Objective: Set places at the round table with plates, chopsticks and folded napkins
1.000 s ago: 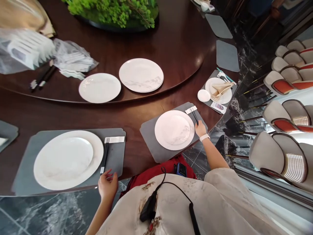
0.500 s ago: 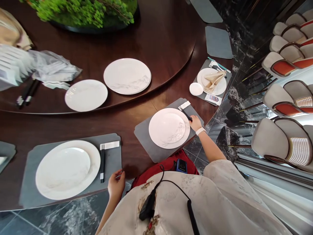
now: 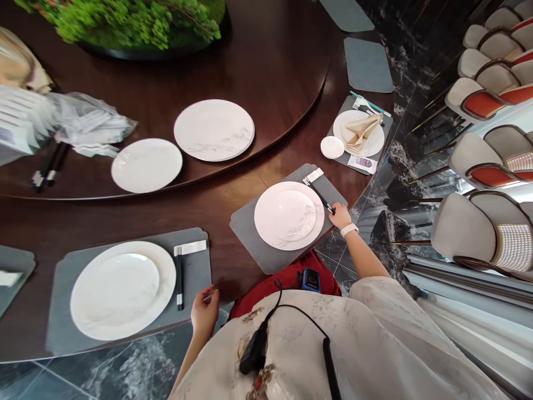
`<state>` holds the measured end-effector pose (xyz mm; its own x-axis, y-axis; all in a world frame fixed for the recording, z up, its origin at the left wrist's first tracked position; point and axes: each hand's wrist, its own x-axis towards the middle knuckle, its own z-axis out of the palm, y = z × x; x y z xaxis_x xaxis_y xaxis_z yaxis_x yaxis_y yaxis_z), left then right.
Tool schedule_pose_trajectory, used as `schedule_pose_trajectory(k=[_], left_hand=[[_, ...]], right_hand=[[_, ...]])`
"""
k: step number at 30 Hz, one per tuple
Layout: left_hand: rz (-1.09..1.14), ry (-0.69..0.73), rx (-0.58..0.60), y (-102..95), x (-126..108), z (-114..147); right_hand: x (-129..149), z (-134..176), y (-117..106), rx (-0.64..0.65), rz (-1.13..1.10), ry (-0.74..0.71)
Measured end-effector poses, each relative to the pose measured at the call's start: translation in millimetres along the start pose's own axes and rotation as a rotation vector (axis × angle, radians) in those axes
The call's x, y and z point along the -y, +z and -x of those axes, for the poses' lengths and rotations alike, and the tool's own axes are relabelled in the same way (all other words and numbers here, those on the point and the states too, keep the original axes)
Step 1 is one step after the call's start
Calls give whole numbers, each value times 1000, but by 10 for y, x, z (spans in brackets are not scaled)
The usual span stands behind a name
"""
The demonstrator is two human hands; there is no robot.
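My right hand (image 3: 340, 215) is closed on the lower ends of the black chopsticks (image 3: 318, 193). Their upper ends lie by a white chopstick rest (image 3: 314, 175) on a grey placemat (image 3: 250, 219). Beside them, a small white plate (image 3: 293, 214) is stacked on a larger white plate (image 3: 266, 239). My left hand (image 3: 205, 308) hangs at the table edge with loosely bent fingers and nothing visible in it. It is nearest to the left placemat (image 3: 58, 311), where another pair of black chopsticks (image 3: 180, 280) lies beside stacked plates (image 3: 83, 294).
On the raised turntable are white plates (image 3: 214, 130), a plastic bag (image 3: 91, 119) of white pieces, spare chopsticks (image 3: 50, 166) and a green plant (image 3: 137, 25). A setting with a folded napkin (image 3: 360, 133) is at the right. Chairs (image 3: 464, 233) stand beyond the table.
My right hand has moved slightly right and down to the lower ends of the chopsticks, uncovering more of them. My left hand still hangs by the table edge; the view has shifted a little.
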<state>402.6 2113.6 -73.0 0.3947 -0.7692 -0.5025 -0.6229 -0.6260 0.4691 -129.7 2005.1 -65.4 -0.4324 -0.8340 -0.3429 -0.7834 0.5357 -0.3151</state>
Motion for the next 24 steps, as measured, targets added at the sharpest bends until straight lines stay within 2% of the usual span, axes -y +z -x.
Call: schedule_pose_trajectory(k=[4,12,18,24], left_hand=[[50,-13,34,-24,-44,21],[-51,18,90,-40,-87,41],[-85,34,118,0,-51,9],[-99,43,144,45,44,-78]], right_hand=[[-74,-36,110,-47,-45,-18],[-221,-120,295,-162,-264,-13],[-269,-151,265,-239,-236,-92],[-278,-158,214,-195,-178,-111]])
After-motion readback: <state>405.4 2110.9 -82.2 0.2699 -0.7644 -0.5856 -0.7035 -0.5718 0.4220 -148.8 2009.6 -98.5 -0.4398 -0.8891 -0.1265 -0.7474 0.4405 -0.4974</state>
